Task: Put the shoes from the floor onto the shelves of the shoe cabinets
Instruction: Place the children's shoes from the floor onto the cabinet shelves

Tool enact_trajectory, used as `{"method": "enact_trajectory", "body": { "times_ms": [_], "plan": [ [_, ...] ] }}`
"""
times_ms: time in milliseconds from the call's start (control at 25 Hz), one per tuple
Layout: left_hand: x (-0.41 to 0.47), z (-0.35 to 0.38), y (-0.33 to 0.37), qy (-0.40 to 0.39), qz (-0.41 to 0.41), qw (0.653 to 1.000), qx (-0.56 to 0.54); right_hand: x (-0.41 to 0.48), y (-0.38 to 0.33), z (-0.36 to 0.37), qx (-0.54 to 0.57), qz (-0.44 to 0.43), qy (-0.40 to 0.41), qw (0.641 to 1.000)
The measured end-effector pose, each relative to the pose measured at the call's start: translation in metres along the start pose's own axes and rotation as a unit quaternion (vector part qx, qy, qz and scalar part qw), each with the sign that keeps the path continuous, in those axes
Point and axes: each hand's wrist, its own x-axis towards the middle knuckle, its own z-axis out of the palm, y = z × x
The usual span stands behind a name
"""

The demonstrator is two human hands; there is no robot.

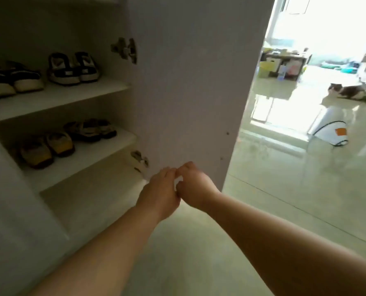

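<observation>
The white shoe cabinet stands open at the left, its door (pixel 188 82) swung out in front of me. The upper shelf (pixel 71 97) carries dark sneakers with pale soles (pixel 11 80) and black-and-white sandals (pixel 73 69). The lower shelf (pixel 96 154) carries yellow-toed slippers (pixel 47 149) and dark strappy sandals (pixel 92 130). My left hand (pixel 158 195) and my right hand (pixel 193 186) are pressed together at the door's bottom edge, backs toward me. A small white bit (pixel 178 180) shows between them. Their fingers are hidden.
The bottom compartment (pixel 88 199) has no shoes in it. Pale glossy floor stretches right into a bright room. A white cone-shaped object with an orange patch (pixel 329 129) stands there, a cat (pixel 346 91) lies behind it, and a low table with clutter (pixel 284 60) is further back.
</observation>
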Motion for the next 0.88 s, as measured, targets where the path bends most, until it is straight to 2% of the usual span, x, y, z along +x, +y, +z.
{"method": "enact_trajectory", "body": {
  "times_ms": [120,240,320,440,520,640,760,880],
  "plan": [
    [-0.049,-0.006,0.070,-0.086,0.019,0.996,0.015,-0.090,0.020,-0.059,-0.051,0.039,-0.047,0.997],
    [-0.082,-0.003,0.136,-0.137,0.084,0.987,-0.001,-0.168,0.041,-0.110,-0.144,0.073,-0.059,0.985],
    [-0.102,0.014,0.177,-0.167,0.145,0.975,0.009,-0.209,0.058,-0.126,-0.230,0.097,-0.096,0.964],
    [-0.117,0.045,0.217,-0.215,0.207,0.954,0.038,-0.247,0.087,-0.126,-0.288,0.150,-0.162,0.932],
    [-0.120,0.074,0.233,-0.245,0.229,0.940,0.059,-0.266,0.114,-0.120,-0.273,0.190,-0.195,0.923],
    [-0.132,0.135,0.242,-0.312,0.227,0.921,0.054,-0.296,0.157,-0.099,-0.150,0.268,-0.221,0.926],
    [-0.146,0.208,0.246,-0.386,0.223,0.892,0.075,-0.344,0.213,-0.073,-0.125,0.345,-0.304,0.879],
    [-0.157,0.273,0.252,-0.444,0.226,0.859,0.113,-0.391,0.272,-0.057,-0.061,0.491,-0.386,0.779]
  ]
}}
